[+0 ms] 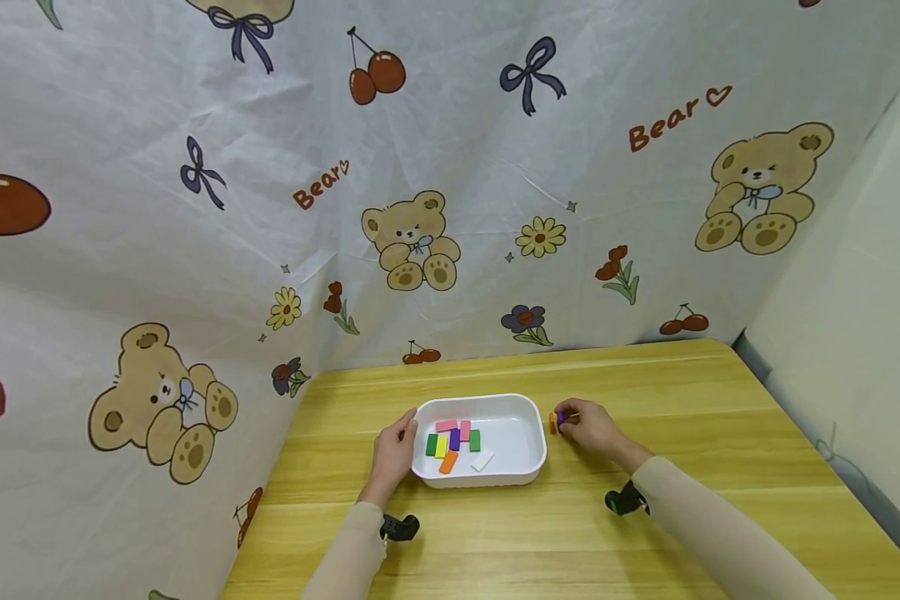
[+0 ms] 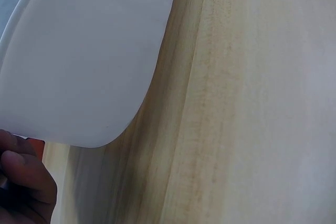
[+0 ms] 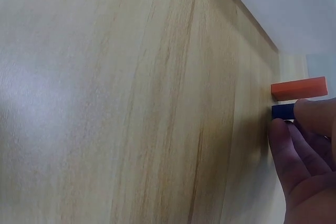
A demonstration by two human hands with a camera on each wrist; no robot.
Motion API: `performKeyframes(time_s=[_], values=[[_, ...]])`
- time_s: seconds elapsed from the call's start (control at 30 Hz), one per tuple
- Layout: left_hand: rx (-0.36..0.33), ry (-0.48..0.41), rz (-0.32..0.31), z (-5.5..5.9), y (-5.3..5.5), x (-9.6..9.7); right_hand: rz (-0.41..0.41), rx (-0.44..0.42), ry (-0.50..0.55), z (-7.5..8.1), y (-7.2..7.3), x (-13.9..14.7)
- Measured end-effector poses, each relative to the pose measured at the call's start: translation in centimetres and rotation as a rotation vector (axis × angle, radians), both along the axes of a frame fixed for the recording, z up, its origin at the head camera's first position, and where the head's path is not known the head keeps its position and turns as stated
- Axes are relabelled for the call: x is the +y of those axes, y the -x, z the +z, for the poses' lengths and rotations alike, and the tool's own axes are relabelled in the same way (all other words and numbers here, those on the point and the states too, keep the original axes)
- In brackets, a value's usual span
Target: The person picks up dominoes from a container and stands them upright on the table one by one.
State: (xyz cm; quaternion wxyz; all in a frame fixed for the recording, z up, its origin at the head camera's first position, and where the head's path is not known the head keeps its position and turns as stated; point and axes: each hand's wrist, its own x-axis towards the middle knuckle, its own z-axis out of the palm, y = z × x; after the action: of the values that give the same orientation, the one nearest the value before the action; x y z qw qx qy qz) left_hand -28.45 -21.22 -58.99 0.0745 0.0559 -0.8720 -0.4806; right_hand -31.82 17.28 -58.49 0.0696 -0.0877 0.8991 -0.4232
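My left hand grips the left end of a white plastic tray; in the left wrist view its curled fingers meet the tray's corner. To the right of the tray, my right hand pinches a small purple block between thumb and fingers. That block looks dark blue in the right wrist view, where it stands on end on the tabletop. Just beside it, on the tray side, an orange block stands upright, a narrow gap between the two.
Inside the tray lie several flat blocks, among them a yellow block, a white block and an orange block. The wooden table meets a bear-print cloth behind and at the left. A pale wall borders the right.
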Motion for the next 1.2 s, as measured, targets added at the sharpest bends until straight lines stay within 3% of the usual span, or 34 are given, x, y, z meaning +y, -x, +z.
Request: performKeyframes(time_s=[0.43,1.2], values=[[0.012,0.004,-0.003,-0.2,0.0,0.0,-0.008,-0.017,0.023,-0.1,0.0,0.0],[0.009,0.003,0.014,-0.3,0.0,0.1,-0.054,0.021,0.010,0.8,-1.3,0.9]])
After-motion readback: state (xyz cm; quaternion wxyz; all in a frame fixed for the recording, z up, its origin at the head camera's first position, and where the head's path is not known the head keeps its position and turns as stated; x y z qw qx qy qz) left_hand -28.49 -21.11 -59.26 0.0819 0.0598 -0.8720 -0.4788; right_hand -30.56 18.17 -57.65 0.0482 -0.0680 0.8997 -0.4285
